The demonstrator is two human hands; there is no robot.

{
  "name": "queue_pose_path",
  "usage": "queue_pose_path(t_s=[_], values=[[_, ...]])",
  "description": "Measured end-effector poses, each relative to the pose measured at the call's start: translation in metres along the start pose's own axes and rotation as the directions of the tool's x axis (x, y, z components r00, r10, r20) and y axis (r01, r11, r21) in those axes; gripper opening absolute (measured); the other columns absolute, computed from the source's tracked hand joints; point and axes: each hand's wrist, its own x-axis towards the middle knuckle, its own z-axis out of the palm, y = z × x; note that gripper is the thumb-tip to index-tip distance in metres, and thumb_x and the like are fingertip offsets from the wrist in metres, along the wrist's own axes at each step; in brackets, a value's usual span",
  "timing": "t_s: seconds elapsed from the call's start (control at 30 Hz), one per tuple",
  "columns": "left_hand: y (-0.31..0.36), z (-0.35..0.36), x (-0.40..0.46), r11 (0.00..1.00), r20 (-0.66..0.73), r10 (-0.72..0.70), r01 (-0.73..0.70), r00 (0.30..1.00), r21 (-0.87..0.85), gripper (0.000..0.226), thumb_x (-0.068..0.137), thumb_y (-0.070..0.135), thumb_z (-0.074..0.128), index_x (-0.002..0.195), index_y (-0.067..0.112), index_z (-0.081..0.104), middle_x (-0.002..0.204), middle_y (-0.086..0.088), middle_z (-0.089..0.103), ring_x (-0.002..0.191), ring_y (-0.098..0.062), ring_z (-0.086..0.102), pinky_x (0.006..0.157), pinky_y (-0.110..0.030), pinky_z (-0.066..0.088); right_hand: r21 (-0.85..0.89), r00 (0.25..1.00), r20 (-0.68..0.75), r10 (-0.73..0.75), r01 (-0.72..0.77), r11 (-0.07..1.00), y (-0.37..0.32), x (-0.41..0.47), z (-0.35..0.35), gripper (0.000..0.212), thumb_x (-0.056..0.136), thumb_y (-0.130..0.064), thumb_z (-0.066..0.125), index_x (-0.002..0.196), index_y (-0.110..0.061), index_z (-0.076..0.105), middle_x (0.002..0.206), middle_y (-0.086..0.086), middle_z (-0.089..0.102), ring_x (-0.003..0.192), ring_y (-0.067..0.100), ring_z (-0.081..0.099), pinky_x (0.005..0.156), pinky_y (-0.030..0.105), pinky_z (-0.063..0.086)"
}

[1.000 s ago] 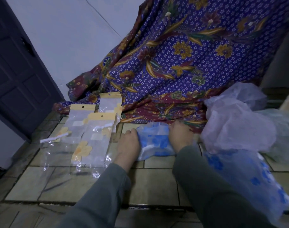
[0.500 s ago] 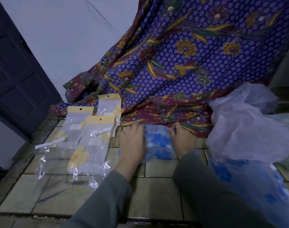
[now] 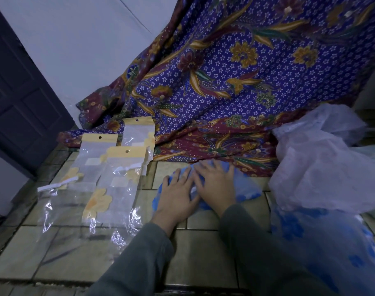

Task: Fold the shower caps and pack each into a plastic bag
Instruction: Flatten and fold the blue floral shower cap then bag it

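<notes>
A big flowery cloth fills the upper right, clear plastic bags lie at middle left on the floor, and the left hand and right hand press flat, straight fingers on the blue shower cap in the middle.

No text, brand, number or sign can be read anywhere; the yellow header cards of the plastic bags carry only a punched hole, and their white label patches show no legible print
</notes>
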Motion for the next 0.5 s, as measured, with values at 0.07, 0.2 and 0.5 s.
queue_pose_path(t_s=[0.07,0.2,0.5], values=[[-0.001,0.002,0.0,1.0,-0.006,0.006,-0.006,1.0,-0.014,0.066,0.091,0.057,0.022,0.151,0.028,0.015,0.159,0.008,0.012,0.146,-0.017,0.006,0.113,-0.041,0.007,-0.013,0.963,0.265,0.048,-0.047,0.999,0.0,-0.007,0.007,0.044,0.1,-0.043,0.03,0.141,-0.032,0.041,0.156,-0.007,0.025,0.145,0.021,0.016,0.109,0.063,0.005],[-0.006,0.002,-0.004,0.997,-0.001,-0.023,0.023,1.0,-0.074,0.065,0.093,0.063,0.021,0.15,0.033,0.014,0.159,0.011,0.007,0.146,-0.012,0.003,0.115,-0.039,0.003,-0.08,0.932,0.345,0.113,-0.09,0.993,0.027,-0.016,0.008,0.054,0.101,-0.047,0.018,0.151,-0.032,0.008,0.16,-0.008,-0.003,0.146,0.014,-0.006,0.112,0.058,-0.001],[0.0,-0.004,-0.02,0.982,0.049,-0.104,0.11,0.993,-0.154,0.063,0.095,0.061,0.024,0.151,0.036,0.012,0.159,0.011,0.002,0.146,-0.009,-0.002,0.115,-0.041,0.001,-0.031,0.895,0.4,0.198,-0.203,0.979,0.043,-0.022,-0.006,0.055,0.1,-0.052,0.016,0.151,-0.036,0.004,0.16,-0.003,-0.006,0.146,0.019,-0.008,0.113,0.054,-0.007]])
